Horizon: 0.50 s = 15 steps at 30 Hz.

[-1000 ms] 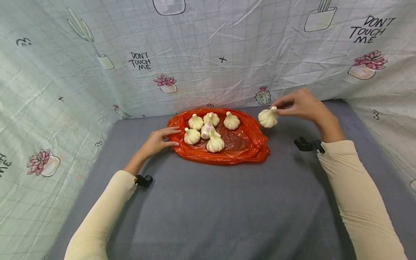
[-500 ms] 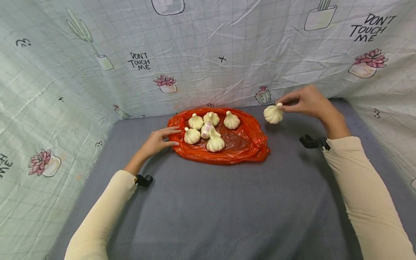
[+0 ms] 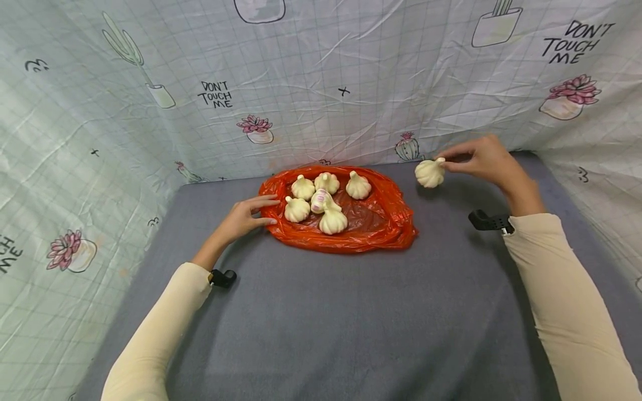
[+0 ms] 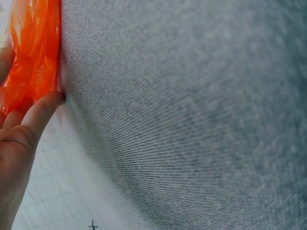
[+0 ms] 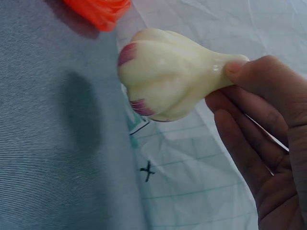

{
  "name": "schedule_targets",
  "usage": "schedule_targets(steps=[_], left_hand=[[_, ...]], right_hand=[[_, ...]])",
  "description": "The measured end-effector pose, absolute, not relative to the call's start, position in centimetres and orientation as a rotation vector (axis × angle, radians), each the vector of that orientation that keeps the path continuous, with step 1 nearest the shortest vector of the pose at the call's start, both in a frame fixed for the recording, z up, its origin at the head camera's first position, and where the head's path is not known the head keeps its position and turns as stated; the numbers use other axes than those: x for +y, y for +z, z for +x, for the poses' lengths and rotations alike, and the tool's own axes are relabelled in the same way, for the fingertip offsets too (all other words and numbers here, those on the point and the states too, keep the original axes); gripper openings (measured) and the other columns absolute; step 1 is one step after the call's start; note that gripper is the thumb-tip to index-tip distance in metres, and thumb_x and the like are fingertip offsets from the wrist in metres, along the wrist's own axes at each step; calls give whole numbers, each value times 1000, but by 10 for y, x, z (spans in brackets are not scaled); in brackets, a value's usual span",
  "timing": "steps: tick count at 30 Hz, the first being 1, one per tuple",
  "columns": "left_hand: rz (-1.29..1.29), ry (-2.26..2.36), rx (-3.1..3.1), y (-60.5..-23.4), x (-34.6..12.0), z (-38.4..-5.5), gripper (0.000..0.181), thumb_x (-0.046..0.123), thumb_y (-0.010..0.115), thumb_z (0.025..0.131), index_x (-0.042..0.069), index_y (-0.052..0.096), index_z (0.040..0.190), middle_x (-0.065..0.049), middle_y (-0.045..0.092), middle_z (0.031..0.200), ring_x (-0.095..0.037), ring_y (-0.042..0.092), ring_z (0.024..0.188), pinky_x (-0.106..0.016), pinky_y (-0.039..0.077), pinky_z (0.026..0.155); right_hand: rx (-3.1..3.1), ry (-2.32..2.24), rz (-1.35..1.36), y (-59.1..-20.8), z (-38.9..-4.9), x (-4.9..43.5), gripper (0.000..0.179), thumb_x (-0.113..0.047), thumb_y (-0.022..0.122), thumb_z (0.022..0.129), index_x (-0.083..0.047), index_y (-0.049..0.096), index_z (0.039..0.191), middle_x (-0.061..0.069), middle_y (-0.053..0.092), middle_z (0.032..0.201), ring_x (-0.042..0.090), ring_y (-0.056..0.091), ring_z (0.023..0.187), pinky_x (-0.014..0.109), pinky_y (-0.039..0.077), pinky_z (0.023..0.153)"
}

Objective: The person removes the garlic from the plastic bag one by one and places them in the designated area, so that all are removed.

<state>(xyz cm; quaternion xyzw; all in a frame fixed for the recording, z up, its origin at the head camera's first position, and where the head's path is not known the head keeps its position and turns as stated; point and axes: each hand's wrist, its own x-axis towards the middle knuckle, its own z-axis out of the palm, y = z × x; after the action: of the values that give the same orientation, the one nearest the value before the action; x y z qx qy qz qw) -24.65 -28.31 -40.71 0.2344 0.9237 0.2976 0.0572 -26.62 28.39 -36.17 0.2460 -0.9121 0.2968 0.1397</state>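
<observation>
Right grip [image 3: 485, 161] pinches glossy garlic [image 3: 429, 174] right of the bag [image 3: 346, 243]; slackening could drop it. Left grip [image 3: 242, 219], spread, touches bag.

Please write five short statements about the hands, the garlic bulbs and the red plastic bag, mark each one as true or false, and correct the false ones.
1. The right hand pinches a garlic bulb by its stem. True.
2. That bulb is inside the red plastic bag. False: it is outside, to the right of the red plastic bag.
3. Six other bulbs lie in the bag. True.
4. The left hand is holding a bulb too. False: the left hand touches the bag's left edge.
5. The pinched bulb has purple patches in the right wrist view. True.
</observation>
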Motion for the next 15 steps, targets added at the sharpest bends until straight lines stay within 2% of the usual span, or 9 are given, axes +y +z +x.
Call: schedule_targets(steps=[9, 15], left_hand=[[741, 898, 2812, -409, -284, -248, 51, 22, 79, 90, 13, 65, 139, -6, 51, 153, -30, 41, 145, -51, 44, 109], [757, 898, 2825, -409, -286, -249, 52, 23, 79, 90, 13, 64, 140, -6, 51, 153, -30, 41, 145, -51, 43, 110]], right_hand=[[-2543, 877, 622, -385, -269, 289, 19, -8, 84, 83, -10, 83, 103, 11, 78, 89, -13, 49, 63, 10, 37, 61], [-2567, 895, 613, -396, -270, 288, 20, -7, 82, 86, -8, 82, 106, 12, 78, 93, -24, 49, 72, 4, 38, 66]])
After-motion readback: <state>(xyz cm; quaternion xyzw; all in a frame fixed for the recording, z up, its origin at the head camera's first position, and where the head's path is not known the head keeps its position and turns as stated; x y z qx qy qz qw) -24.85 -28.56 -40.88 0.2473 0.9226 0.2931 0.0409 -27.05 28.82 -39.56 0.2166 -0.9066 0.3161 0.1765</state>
